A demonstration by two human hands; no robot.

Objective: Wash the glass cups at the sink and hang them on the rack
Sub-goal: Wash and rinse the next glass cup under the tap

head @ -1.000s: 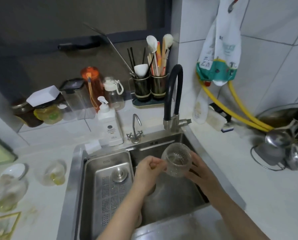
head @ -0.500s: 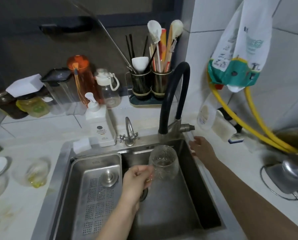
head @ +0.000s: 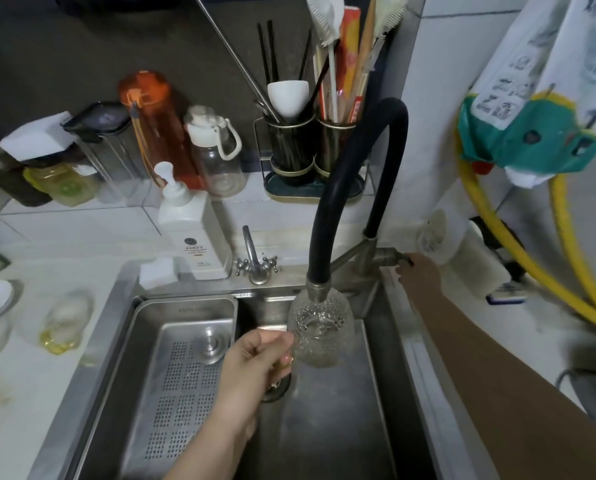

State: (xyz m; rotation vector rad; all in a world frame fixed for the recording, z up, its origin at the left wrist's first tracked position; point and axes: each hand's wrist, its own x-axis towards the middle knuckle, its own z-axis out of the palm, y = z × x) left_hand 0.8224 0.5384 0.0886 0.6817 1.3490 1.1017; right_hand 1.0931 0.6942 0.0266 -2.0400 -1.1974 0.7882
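The left hand (head: 255, 362) grips the handle of a textured glass cup (head: 320, 330) and holds the cup upright over the sink (head: 324, 427), its mouth directly under the metal nozzle of the black faucet hose (head: 338, 202). The right hand (head: 419, 277) is at the faucet lever (head: 391, 256) just right of the faucet, fingertips on its end, but I cannot tell whether they close around it. Left of the faucet a white soap dispenser (head: 192, 230) stands behind the sink, and a perforated metal tray (head: 182, 375) sits in the sink's left part.

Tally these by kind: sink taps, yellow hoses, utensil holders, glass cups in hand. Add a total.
Sink taps: 2 (black-necked steel faucet, small chrome tap)
Yellow hoses: 2
Dark gold-rimmed utensil holders: 2
Textured clear glass cup in left hand: 1
Total: 7
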